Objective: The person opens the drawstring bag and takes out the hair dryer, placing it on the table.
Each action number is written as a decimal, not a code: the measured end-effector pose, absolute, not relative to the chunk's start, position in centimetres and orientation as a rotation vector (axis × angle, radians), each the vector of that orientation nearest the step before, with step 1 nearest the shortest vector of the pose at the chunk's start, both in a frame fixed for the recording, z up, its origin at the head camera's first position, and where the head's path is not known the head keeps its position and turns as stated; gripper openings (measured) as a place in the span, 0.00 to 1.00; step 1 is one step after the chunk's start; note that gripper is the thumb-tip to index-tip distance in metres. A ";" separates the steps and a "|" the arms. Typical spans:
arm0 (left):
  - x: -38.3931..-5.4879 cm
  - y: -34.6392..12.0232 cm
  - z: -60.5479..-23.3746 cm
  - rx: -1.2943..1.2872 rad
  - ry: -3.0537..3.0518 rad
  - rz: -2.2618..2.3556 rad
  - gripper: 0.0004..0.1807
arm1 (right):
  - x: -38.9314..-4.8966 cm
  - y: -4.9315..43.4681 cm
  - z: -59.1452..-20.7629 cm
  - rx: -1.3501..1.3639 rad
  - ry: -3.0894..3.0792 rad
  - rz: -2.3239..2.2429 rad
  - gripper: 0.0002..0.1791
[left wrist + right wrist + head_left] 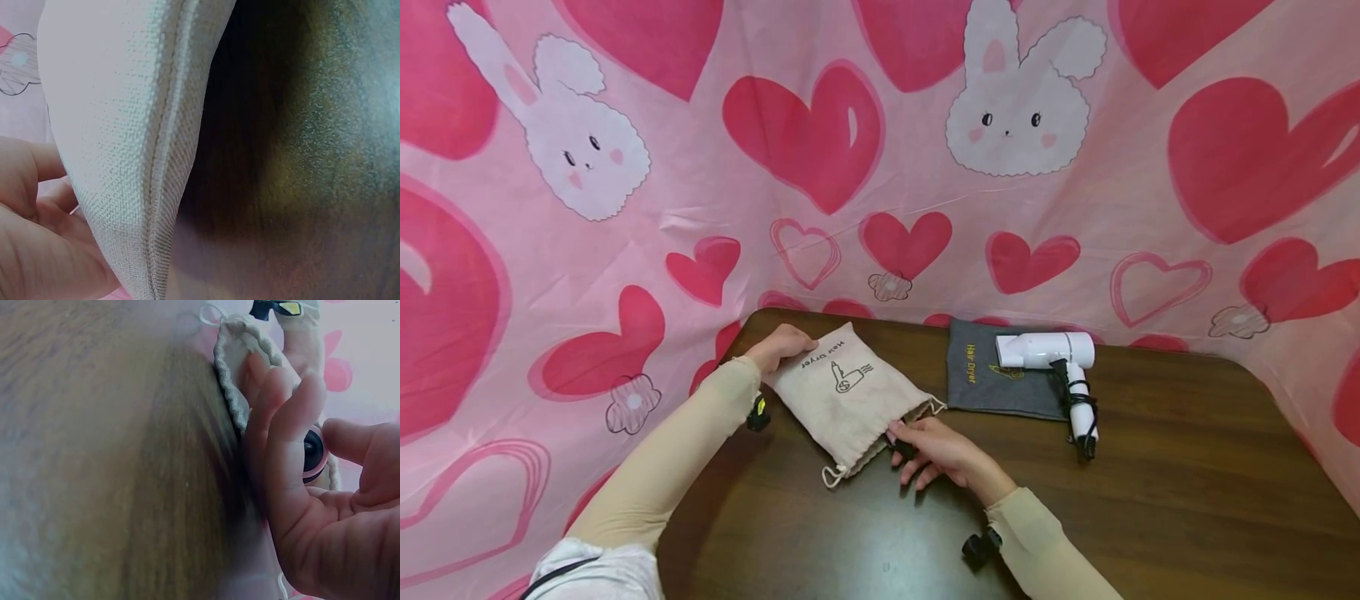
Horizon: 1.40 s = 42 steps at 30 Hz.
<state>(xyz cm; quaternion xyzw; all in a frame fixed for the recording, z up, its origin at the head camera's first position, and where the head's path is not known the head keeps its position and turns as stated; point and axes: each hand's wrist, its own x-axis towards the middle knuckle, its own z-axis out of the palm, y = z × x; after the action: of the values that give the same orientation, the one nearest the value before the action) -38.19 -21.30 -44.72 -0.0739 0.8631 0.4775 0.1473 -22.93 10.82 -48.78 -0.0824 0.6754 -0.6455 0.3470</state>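
A beige drawstring bag (857, 387), printed with "Hair Dryer" and a dryer drawing, lies slanted with its mouth towards me. My left hand (781, 346) grips the bag's far left edge near its bottom; the left wrist view shows the fabric (125, 125) close up beside the fingers. At the bag's mouth, my right hand (947, 454) holds a pink-rimmed object with a round black end (314, 453) between thumb and fingers. Cloth and fingers hide the remainder of that object, so its kind does not show.
To the right, a white hair dryer (1048, 350), its black cord wound round the handle, lies partly on a grey "Hair Dryer" pouch (981, 396). Both are on a dark wooden table (1187, 467). A pink cloth (917, 192) with hearts and rabbits hangs behind.
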 end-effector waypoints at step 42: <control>-38.6 -21.4 -45.2 -0.296 2.491 1.407 0.11 | -21.9 11.2 -48.8 -0.167 1.761 -1.866 0.24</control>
<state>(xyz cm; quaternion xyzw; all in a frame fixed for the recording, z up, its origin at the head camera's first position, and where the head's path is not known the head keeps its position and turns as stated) -38.61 -21.41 -45.22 -0.1022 0.8585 0.4848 0.1324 -21.95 11.15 -48.79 -0.0624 0.6572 -0.6964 0.2814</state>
